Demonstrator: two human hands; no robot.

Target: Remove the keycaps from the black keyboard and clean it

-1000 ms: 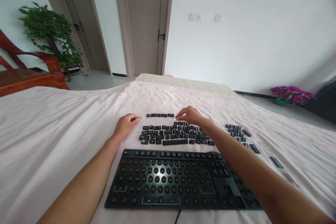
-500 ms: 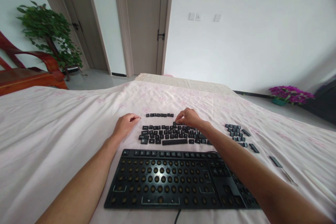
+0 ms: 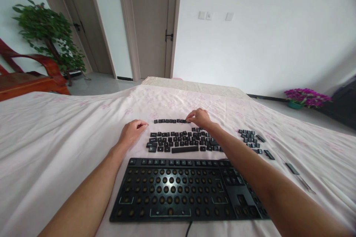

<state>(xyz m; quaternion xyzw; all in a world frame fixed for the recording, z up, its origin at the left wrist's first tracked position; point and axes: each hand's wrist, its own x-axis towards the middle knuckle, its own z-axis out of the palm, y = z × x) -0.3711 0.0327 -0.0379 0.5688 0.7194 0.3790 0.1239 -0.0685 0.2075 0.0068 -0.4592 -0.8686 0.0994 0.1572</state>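
Observation:
My right hand [image 3: 200, 117] pinches a small black keycap [image 3: 188, 121] at the right end of a short row of keycaps [image 3: 167, 121]. Resting on the cloth left of that row, my left hand [image 3: 134, 130] has its fingers curled together; whether anything is in them is hidden. Several more rows of loose keycaps [image 3: 178, 139], with a long space bar [image 3: 185, 149] in front, lie between the hands and the keyboard [image 3: 169, 189]. Most of the keyboard's main key area shows bare round domes, while its top row keeps its caps. My right forearm covers part of the keyboard's right side.
To the right lie a separate cluster of keycaps [image 3: 249, 139] and a wire tool with a dark handle [image 3: 292, 168]. A pale floral cloth [image 3: 83, 129] covers the surface, with folds at both sides. The keyboard's cable [image 3: 188, 228] runs off the near edge.
My right hand has moved away from me and slightly right, from the loose keycaps to the end of the far row, where another keycap now sits. My left hand stays put.

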